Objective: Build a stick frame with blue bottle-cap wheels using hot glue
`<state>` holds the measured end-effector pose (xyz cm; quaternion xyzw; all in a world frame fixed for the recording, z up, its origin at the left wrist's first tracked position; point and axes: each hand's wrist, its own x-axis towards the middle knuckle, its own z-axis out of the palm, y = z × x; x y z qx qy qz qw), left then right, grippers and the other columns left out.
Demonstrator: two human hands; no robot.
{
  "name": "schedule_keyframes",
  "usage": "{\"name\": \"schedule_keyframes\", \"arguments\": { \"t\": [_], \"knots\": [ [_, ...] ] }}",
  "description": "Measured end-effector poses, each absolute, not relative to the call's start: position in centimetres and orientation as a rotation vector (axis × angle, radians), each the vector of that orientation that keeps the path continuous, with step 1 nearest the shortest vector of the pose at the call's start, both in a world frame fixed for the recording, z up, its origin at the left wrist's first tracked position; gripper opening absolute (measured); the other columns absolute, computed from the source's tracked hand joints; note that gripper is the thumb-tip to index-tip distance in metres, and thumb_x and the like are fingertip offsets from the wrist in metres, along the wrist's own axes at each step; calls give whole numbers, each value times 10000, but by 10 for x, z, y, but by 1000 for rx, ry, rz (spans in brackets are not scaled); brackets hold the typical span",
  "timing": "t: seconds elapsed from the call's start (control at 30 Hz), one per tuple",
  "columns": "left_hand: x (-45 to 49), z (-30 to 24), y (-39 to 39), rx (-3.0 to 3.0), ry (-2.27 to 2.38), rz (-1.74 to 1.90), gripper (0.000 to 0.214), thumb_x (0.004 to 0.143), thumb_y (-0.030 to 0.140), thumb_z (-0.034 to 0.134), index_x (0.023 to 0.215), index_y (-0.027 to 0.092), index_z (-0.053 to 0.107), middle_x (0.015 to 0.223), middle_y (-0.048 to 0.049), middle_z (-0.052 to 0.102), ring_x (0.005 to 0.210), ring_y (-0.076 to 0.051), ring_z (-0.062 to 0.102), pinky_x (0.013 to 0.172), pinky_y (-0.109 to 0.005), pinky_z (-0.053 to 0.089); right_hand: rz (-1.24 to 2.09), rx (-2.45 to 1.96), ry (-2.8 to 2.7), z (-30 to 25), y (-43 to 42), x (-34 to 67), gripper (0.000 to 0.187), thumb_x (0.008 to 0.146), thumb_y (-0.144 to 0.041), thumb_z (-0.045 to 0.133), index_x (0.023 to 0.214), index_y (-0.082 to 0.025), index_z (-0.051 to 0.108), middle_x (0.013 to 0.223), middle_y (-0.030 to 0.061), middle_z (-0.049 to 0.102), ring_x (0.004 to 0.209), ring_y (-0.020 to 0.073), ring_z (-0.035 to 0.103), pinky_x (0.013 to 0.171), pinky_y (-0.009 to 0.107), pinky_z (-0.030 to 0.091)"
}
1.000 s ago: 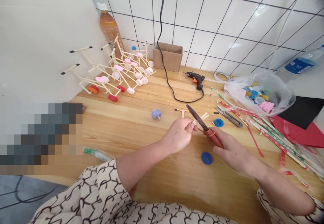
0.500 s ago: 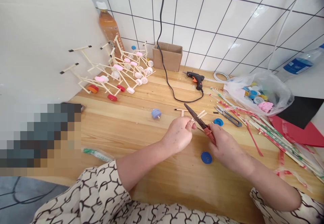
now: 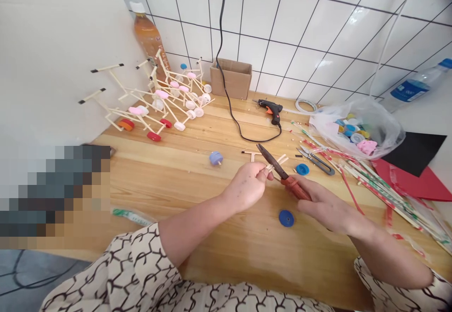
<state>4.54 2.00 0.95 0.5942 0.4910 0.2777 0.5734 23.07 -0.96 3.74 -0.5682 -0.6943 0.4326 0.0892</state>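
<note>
My left hand is closed around a few thin pale sticks, pinched between thumb and fingers. In my right hand is a pair of scissors with red handles and dark, rusty blades. The blades lie across the sticks, close to my left fingertips. Just beyond my left hand is a T-shaped stick piece with a dark tip. A blue bottle cap sits beyond the scissors, and a darker blue cap with a small centre hole lies nearer me. Purple caps joined together rest to the left.
Several stick-and-cap frames stand at back left by a tea bottle. A cardboard box, a corded glue gun and tape lie along the wall. On the right are thread snips, a bag of caps and wrapped sticks.
My right hand has shifted slightly right and down, its grip on the scissor handles changed, with more red handle showing. My left hand still holds the sticks. The view has moved slightly.
</note>
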Motion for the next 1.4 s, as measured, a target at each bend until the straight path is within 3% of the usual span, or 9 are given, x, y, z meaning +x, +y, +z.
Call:
{"name": "schedule_keyframes", "arguments": {
  "t": [0.27, 0.87, 1.0, 1.4],
  "knots": [
    [44, 13, 17, 1409, 1132, 704, 249, 890, 189, 367, 705, 152, 529, 461, 72, 329, 423, -81, 282, 470, -216, 233, 1263, -1677, -2021, 36, -13, 227, 410, 650, -191, 456, 1060, -177, 470, 1026, 56, 551, 1033, 246, 511, 922, 383, 386],
    [43, 19, 16, 1473, 1114, 713, 252, 897, 172, 357, 727, 142, 541, 494, 62, 380, 458, -85, 331, 509, -218, 276, 1289, -1677, -1955, 37, -17, 223, 380, 636, -197, 456, 1015, -195, 485, 934, 26, 553, 900, 226, 516, 817, 340, 404],
    [43, 18, 15, 1472, 1110, 709, 251, 895, 169, 357, 725, 142, 540, 493, 60, 387, 459, -86, 338, 511, -219, 280, 1284, -1685, -1966, 35, -17, 223, 431, 634, -180, 456, 1064, -190, 478, 992, 34, 559, 945, 225, 511, 857, 335, 384],
    [43, 17, 16, 1478, 1095, 707, 228, 889, 162, 366, 715, 154, 514, 476, 71, 355, 425, -74, 291, 481, -213, 244, 1130, -1774, -2018, 30, -18, 218, 218, 614, -177, 419, 826, -202, 464, 756, -3, 511, 729, 187, 505, 654, 310, 399]
  ]
}}
